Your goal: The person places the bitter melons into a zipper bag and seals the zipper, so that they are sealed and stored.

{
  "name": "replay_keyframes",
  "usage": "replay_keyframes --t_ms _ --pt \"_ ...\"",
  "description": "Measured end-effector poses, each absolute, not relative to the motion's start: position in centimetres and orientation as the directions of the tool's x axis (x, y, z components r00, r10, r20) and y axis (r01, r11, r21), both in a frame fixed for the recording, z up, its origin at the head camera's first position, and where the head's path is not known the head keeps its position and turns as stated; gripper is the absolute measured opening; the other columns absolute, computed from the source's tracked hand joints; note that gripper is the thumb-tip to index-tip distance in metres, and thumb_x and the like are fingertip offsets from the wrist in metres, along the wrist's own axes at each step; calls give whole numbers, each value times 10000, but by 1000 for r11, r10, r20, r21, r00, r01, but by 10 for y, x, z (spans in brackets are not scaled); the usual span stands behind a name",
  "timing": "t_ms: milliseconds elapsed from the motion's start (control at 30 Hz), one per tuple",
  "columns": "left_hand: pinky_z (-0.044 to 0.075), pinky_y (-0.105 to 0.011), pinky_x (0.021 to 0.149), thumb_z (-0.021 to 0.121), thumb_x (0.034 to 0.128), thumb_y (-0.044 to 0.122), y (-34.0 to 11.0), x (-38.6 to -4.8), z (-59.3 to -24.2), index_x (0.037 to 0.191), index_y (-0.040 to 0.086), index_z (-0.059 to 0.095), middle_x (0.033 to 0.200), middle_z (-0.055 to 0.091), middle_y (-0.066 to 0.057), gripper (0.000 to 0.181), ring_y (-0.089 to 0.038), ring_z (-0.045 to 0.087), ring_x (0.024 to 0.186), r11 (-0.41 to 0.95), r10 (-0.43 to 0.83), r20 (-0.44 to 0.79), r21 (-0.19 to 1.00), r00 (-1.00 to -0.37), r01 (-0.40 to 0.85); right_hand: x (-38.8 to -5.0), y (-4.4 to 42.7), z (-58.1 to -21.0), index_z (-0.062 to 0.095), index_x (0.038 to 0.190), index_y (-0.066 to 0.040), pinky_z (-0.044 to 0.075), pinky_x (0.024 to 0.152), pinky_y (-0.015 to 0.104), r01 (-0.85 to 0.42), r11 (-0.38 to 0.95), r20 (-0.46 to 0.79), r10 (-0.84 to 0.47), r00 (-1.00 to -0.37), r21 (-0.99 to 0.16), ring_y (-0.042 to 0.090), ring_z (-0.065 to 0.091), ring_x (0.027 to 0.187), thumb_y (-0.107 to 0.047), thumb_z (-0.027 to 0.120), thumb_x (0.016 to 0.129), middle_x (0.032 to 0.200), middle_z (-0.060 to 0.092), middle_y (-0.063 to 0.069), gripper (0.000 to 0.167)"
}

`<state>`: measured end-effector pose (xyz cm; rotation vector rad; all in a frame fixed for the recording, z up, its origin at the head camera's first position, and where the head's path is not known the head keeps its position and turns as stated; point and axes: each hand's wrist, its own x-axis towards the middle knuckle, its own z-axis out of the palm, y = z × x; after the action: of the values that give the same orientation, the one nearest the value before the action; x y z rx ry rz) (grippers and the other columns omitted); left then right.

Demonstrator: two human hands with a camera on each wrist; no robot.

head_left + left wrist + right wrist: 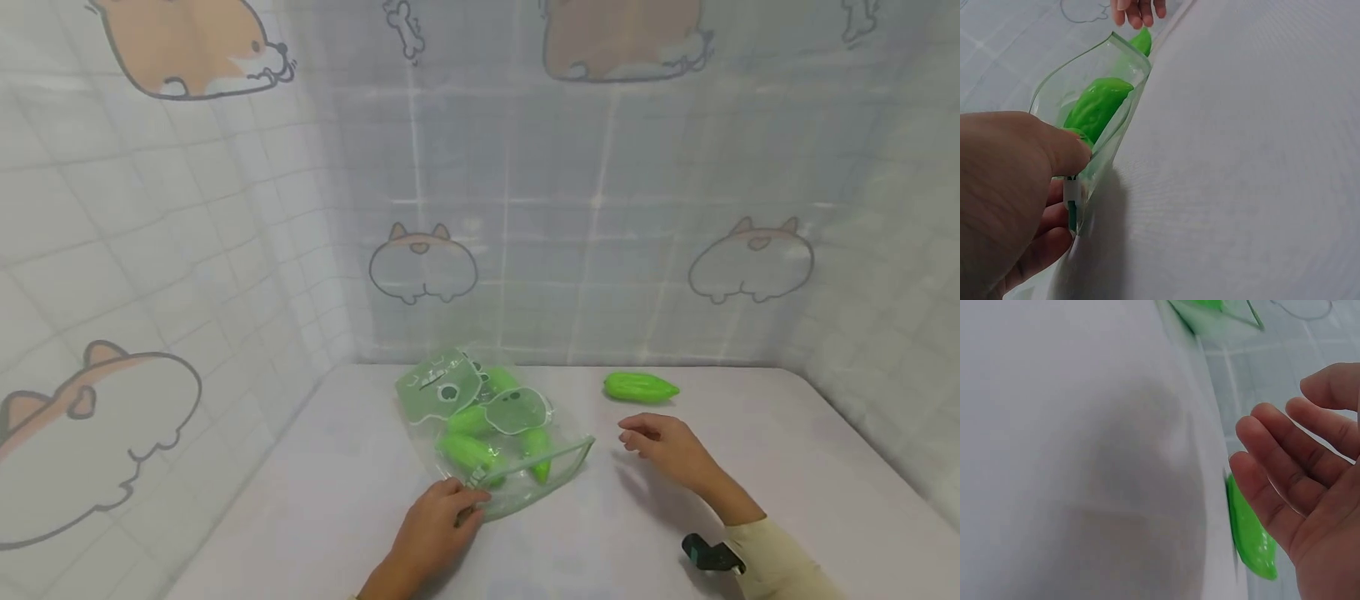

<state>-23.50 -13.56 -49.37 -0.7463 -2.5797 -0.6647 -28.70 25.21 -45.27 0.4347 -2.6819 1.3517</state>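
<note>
A clear zip bag (431,392) with a printed frog face lies on the table, its mouth spread and facing me. Inside it are several bright green, ridged bitter melons (468,454). My left hand (438,525) pinches the left end of the bag's rim between thumb and fingers, by the white zip slider (1072,190). Another bitter melon (640,387) lies outside the bag at the back right. Just in front of that melon, my right hand (667,448) hovers above the table with loosely bent fingers, holding nothing; the right wrist view shows its palm.
The pale table (315,517) is walled by a grey-white curtain (525,183) with corgi prints behind it and at both sides. A small black device (711,554) sits at my right cuff.
</note>
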Motion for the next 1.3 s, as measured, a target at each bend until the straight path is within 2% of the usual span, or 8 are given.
replay_keyframes --t_ms 167,400,733,1067,1300 --pt "439 -261 631 775 847 203 -137 -234 -495 1027 258 790 809 483 174 189 -45 471 760 752 386 493 321 -780 576 -297 261 -448 635 1247 62 553 757 282 -296 568 233 -183 -955 -768 221 681 952 -154 616 1005 1086 714 154 325" --pt "411 -235 616 763 858 211 -136 -233 -499 1038 257 789 800 467 182 187 -33 444 747 743 392 451 357 -801 565 -304 270 -446 637 1235 79 563 755 319 -281 582 237 -152 -959 -763 243 684 941 -147 607 1010 1074 709 190 320" --pt "438 -254 629 776 841 193 -137 -233 -499 1013 245 793 812 493 172 181 -41 472 757 744 388 494 330 -778 581 -316 282 -444 628 1251 75 564 786 317 -271 556 252 -112 -961 -786 269 669 991 -177 604 1011 1124 687 212 349" --pt "433 -232 627 773 853 181 -134 -233 -499 1018 246 793 820 507 165 178 -27 452 743 734 394 504 331 -769 593 -323 295 -448 624 1270 46 549 815 421 -205 612 237 -30 -971 -764 371 669 997 -289 609 1013 1172 675 202 423" --pt "412 -219 616 769 867 194 -136 -234 -500 1037 247 793 812 491 170 179 -18 420 726 733 392 478 354 -786 580 -331 300 -450 631 1265 33 544 799 416 -204 613 247 -15 -969 -763 368 673 974 -316 602 1016 1184 671 211 429"
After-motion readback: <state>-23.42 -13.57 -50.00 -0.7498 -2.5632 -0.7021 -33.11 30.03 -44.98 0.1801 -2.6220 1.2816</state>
